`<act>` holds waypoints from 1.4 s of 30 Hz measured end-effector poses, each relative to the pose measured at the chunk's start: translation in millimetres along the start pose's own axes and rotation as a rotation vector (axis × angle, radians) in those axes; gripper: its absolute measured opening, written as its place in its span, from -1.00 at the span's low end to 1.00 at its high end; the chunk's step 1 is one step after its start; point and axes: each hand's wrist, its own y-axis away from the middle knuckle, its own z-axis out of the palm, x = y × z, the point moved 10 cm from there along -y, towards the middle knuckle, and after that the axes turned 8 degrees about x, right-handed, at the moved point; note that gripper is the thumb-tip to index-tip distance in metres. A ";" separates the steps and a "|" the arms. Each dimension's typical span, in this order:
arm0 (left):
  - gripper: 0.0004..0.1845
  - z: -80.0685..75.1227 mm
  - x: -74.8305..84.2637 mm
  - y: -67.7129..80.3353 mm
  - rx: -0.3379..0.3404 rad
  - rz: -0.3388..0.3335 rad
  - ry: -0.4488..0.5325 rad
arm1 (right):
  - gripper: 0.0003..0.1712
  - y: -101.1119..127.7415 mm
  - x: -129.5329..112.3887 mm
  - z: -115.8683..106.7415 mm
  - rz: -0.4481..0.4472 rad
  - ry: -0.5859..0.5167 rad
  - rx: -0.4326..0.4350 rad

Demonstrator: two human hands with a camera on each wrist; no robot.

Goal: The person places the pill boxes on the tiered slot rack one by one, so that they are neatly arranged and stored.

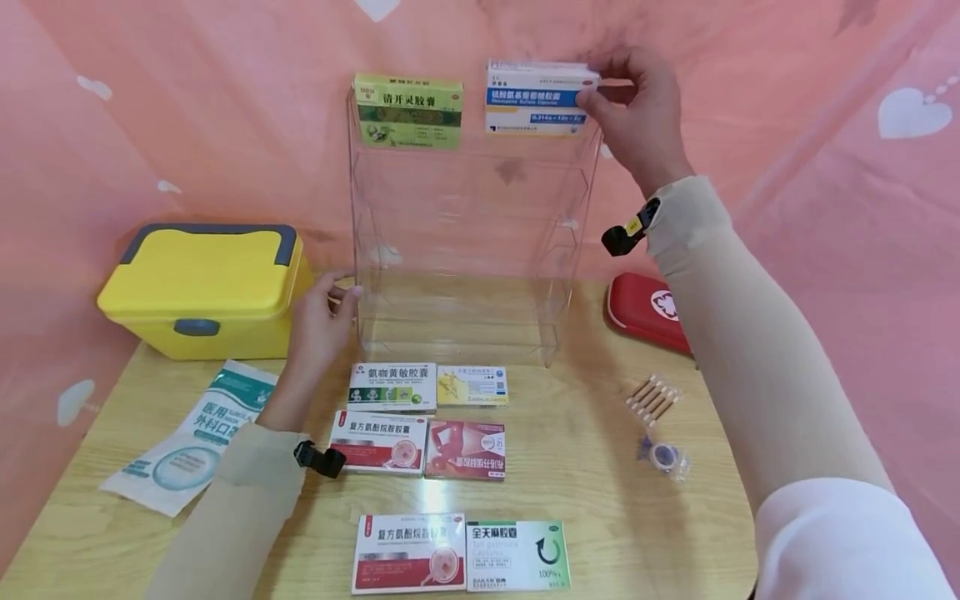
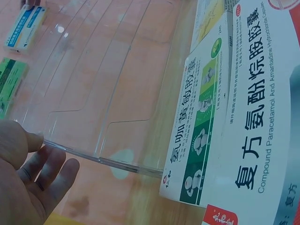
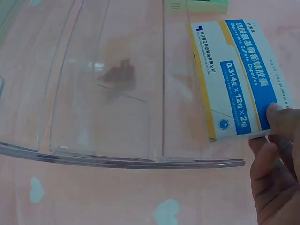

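My right hand [image 1: 641, 117] pinches the right end of a white and blue medicine box [image 1: 536, 100] at the top tier of a clear plastic display rack [image 1: 465, 225]. In the right wrist view, the thumb lies on the front of the medicine box [image 3: 236, 79], with the fingers behind it. A green medicine box [image 1: 409, 112] stands at the left of the same tier. Low on the rack's left side, my left hand [image 1: 322, 321] holds its edge between thumb and fingers. The left wrist view shows the rack's side edge [image 2: 108, 161] at the thumb tip.
Several medicine boxes lie before the rack in rows, including a red and white one [image 1: 408, 554] and a green and white one [image 1: 517, 556]. At left are a yellow case [image 1: 202, 275] and a mask packet [image 1: 195, 442]. A red pouch [image 1: 647, 312], cotton swabs [image 1: 654, 400] and a small roll [image 1: 663, 457] lie right.
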 end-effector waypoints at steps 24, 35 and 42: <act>-0.58 0.9 -3.4 -0.5 0.015 0.006 -0.010 | -0.65 -7.8 24.0 6.1 -0.003 0.102 -0.029; -0.59 -0.6 -0.2 -0.8 0.019 0.013 0.007 | -0.66 -10.0 26.5 4.0 -0.011 0.089 0.000; -0.59 1.2 -1.3 0.8 0.007 -0.001 -0.005 | -0.65 15.6 16.4 -16.5 -0.086 0.101 0.091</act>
